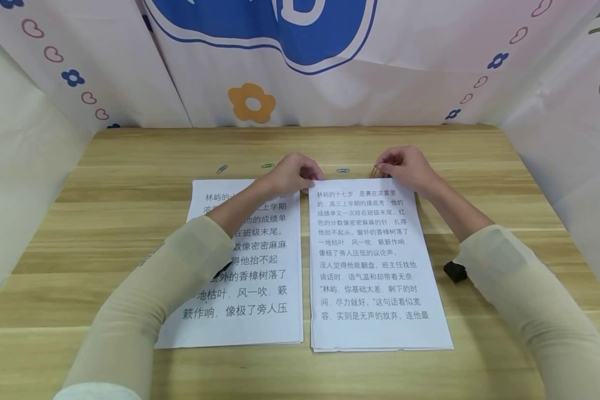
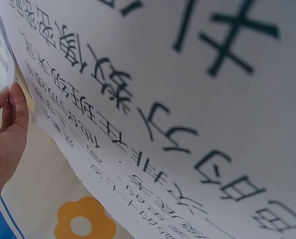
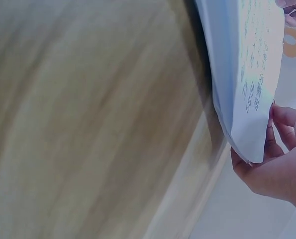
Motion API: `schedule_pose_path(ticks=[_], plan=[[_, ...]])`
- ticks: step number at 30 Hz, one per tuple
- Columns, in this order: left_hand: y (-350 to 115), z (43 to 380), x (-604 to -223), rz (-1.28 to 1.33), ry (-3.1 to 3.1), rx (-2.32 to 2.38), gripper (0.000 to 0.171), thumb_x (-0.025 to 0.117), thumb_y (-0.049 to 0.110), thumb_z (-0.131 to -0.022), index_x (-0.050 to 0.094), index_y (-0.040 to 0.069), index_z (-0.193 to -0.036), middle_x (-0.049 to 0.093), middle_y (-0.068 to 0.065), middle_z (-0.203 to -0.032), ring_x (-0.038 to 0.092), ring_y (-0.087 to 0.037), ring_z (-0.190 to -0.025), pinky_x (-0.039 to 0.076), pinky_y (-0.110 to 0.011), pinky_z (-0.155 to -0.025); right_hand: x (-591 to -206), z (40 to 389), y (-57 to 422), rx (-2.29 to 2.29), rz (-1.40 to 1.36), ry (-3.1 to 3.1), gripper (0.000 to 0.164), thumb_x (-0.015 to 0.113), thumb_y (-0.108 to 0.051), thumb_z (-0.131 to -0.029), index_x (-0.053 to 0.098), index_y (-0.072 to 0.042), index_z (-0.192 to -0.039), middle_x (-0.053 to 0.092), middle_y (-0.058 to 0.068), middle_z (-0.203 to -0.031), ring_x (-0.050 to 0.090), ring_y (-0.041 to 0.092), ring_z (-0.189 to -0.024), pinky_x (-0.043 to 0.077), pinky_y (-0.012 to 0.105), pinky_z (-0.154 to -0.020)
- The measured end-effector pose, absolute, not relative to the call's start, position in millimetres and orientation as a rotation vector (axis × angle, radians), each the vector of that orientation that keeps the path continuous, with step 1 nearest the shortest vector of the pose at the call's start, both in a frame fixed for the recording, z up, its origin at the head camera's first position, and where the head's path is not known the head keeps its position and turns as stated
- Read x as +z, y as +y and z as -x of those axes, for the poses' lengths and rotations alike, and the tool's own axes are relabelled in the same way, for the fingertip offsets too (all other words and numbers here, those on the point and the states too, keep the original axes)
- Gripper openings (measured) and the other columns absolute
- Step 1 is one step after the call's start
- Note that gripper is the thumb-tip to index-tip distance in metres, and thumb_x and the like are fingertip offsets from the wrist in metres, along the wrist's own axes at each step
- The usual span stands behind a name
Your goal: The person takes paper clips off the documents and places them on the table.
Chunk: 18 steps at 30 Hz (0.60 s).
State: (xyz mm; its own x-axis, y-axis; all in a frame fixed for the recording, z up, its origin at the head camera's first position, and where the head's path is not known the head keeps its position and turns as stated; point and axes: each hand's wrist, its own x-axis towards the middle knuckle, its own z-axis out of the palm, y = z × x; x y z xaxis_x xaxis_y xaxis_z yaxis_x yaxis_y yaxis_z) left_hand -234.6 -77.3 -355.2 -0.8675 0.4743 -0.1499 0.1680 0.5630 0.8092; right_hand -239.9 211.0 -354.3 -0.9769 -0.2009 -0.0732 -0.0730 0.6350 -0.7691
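Two stacks of printed sheets lie side by side on the wooden table. At the top left corner of the right paper stack (image 1: 370,266), my left hand (image 1: 294,171) pinches the sheets between thumb and fingers. My right hand (image 1: 405,166) is at the same stack's top right corner, holding an orange paper clip (image 1: 374,171) at its fingertips by the top edge. In the right wrist view, the right hand's lower fingers reach behind the lifted corner of the stack (image 3: 252,124). The left forearm crosses over the left paper stack (image 1: 260,328) and hides some of its text.
Beyond the stacks lie a blue paper clip (image 1: 343,170), a green paper clip (image 1: 268,165) and another bluish clip (image 1: 222,169). A black object (image 1: 455,271) shows beside the right sleeve. A printed white cloth (image 1: 330,94) hangs behind the table (image 1: 145,144).
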Motion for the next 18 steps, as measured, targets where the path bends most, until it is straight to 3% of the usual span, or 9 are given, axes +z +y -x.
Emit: schedule_pose_path(ticks=[18], plan=[[-75, 236, -359, -0.541, 2.459, 1.17, 0.02, 0.063, -0.012, -0.096, 0.074, 0.0, -0.108, 0.068, -0.014, -0.101, 0.064, -0.024, -0.087, 0.058, -0.029, -0.078, -357, 257, 198, -1.098, 0.089, 2.746, 0.02, 0.062, -0.012, -0.104, 0.073, 0.002, -0.112, 0.066, 0.017, -0.108, 0.055, 0.023, -0.092, 0.046, 0.024, -0.071]])
